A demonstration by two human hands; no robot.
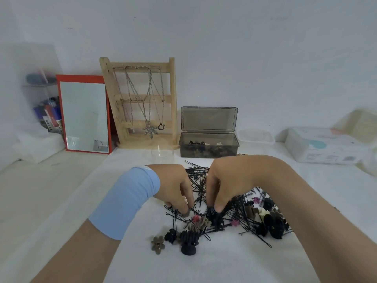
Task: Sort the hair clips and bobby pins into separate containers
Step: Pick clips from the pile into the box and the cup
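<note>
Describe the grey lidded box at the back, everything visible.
The grey box is translucent smoky plastic, rectangular, with its hinged lid standing open upright. It holds small hair clips, dark, brown and cream. It sits on the white surface beyond the pin pile, right of the wooden necklace stand.

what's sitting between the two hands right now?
Head view: a tangle of black bobby pins fills the gap between the left hand and the right hand.

red-framed mirror — upright at back left | wooden jewelry stand just beside it, necklaces hung | white wipes pack — far right | clear organizer far left
</note>
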